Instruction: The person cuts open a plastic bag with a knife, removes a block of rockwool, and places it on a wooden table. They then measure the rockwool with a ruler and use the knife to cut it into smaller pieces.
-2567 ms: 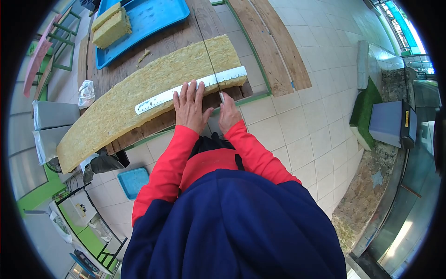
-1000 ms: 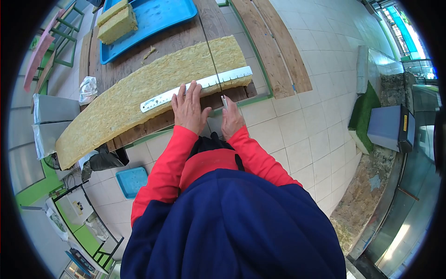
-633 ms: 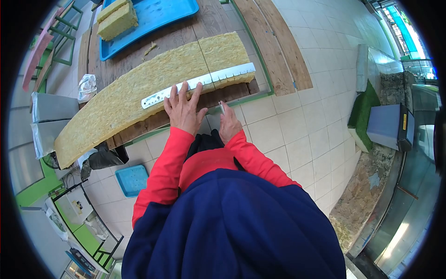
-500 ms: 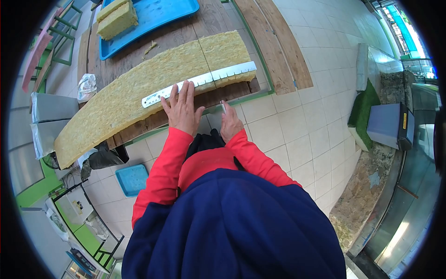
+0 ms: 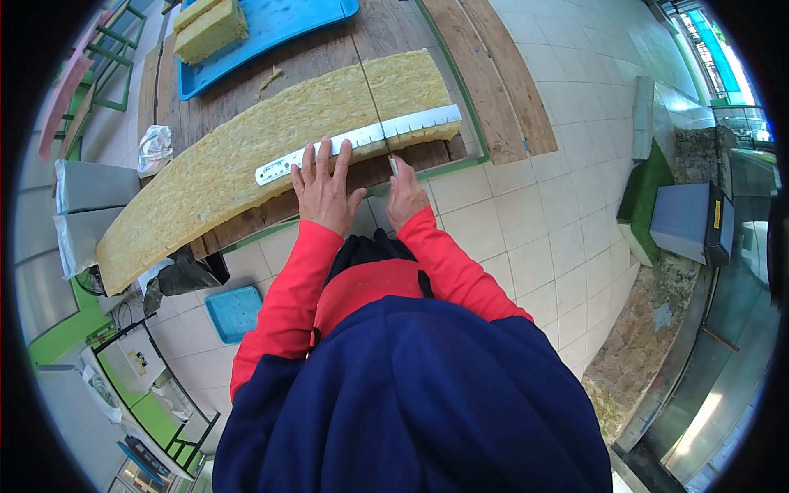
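A long slab of yellowish fibrous wool (image 5: pixel 246 140) lies along the wooden table, its left end overhanging. A metal ruler (image 5: pixel 423 121) rests on the slab near its front edge. My left hand (image 5: pixel 323 189) presses flat on the ruler's near edge, fingers stretched out and spread. My right hand (image 5: pixel 407 193) is closed around the pale handle of a thin knife (image 5: pixel 394 167) just in front of the slab. The dark blade points away from me and overlaps the ruler and slab edge. A straight dark cut line runs across the slab beyond the ruler.
A blue tray (image 5: pixel 283 41) holding cut yellowish blocks (image 5: pixel 211 34) sits at the back of the table (image 5: pixel 329 53). Crumpled plastic (image 5: pixel 154 150) lies at the left. Below are a second blue tray (image 5: pixel 233 314) and a black bag (image 5: pixel 191 275); tiled floor extends right.
My right hand has moved the knife slightly away from me, so its blade now overlaps the front edge and ruler. My left hand stays on the ruler.
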Demonstrator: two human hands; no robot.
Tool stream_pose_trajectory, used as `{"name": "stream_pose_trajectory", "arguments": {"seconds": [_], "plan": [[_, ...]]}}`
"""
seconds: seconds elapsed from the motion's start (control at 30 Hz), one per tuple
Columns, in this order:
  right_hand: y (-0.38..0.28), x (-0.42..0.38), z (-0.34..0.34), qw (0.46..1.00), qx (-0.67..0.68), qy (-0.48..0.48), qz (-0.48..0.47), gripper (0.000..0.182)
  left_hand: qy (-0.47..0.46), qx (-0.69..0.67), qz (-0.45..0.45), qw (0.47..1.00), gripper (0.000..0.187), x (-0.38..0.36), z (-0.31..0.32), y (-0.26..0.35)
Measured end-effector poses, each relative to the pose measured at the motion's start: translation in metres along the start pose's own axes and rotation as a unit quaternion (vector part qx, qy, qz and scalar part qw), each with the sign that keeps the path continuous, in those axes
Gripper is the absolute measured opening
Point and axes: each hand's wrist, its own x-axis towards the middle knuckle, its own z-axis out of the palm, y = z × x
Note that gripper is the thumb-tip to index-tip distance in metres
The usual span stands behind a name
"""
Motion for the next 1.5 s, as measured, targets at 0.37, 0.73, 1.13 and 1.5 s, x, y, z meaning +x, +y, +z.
{"name": "stream_pose_trajectory", "arguments": {"seconds": [0.37,0.73,1.13,1.5], "plan": [[0.005,-0.028,-0.001,0.992,0.018,0.083,-0.092,0.038,-0.002,0.051,0.003,0.999,0.082,-0.002,-0.006,-0.007],[0.003,-0.037,0.012,1.0,0.001,0.021,-0.017,0.039,-0.007,0.037,0.009,0.999,0.082,-0.004,-0.003,-0.015],[-0.015,-0.001,0.015,0.997,0.013,0.051,-0.048,0.039,0.029,0.01,0.014,0.999,0.081,-0.007,-0.003,-0.016],[-0.012,-0.037,0.02,0.998,0.025,0.024,-0.049,0.04,0.021,-0.025,0.022,0.999,0.078,-0.01,-0.005,-0.034]]}}
